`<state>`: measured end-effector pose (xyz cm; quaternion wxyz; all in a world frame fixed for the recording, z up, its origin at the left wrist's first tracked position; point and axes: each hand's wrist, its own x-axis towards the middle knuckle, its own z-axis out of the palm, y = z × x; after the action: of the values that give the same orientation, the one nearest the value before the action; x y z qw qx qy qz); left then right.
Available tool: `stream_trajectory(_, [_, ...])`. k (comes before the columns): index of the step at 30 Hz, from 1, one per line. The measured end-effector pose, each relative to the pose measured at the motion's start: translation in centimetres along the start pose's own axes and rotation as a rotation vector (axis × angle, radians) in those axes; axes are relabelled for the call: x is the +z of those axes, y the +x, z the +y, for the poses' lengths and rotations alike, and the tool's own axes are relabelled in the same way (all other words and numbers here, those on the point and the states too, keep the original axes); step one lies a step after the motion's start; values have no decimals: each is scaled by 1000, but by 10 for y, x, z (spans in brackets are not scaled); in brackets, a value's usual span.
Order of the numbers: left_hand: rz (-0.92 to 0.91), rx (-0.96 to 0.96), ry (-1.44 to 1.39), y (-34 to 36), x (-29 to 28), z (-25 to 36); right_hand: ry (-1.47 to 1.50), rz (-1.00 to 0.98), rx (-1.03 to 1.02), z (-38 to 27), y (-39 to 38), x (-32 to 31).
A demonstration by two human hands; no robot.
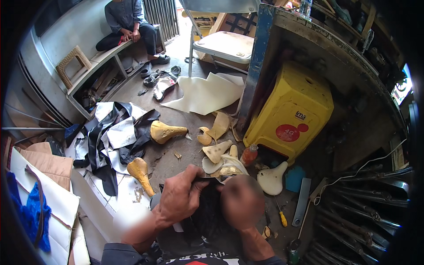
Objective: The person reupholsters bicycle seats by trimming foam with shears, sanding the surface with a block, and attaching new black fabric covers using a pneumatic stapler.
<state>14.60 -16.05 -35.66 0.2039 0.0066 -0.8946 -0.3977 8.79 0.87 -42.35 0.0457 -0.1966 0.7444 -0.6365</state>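
Observation:
My left hand (179, 194) is closed, pinching the edge of a piece of black sheet material (207, 214) between thumb and fingers. Across from it, my right hand (242, 201) is curled at the same edge; blur covers much of it. The black piece hangs over my lap, and its lower part merges with my dark clothing. Just beyond my hands lie pale, saddle-shaped pieces (217, 152) and cream scraps (232, 167). A red bottle (249, 155) stands beside them. To its right rests a white bicycle-saddle shape (272, 178).
Yellow saddle shapes (167, 132) and black and white scraps (119, 134) lie left. A yellow stool (293, 110) stands right, above a yellow-handled screwdriver (282, 218), a metal strip (302, 202) and stacked metal tubes (366, 216). Beyond are a folding chair (225, 45) and a seated person (128, 26).

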Motion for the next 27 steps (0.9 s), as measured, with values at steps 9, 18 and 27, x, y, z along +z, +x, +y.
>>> stream_trajectory(9, [-215,-291,-196,12,-26,-6,592,-214,379,22,17,-9])
stream_trajectory(18, [-302,-305,-284,-1,-28,-24,807,-159,416,20,22,-13])
stream_trajectory(27, [-62,-301,-417,-10,-5,-27,218,-166,317,-5,13,-37])
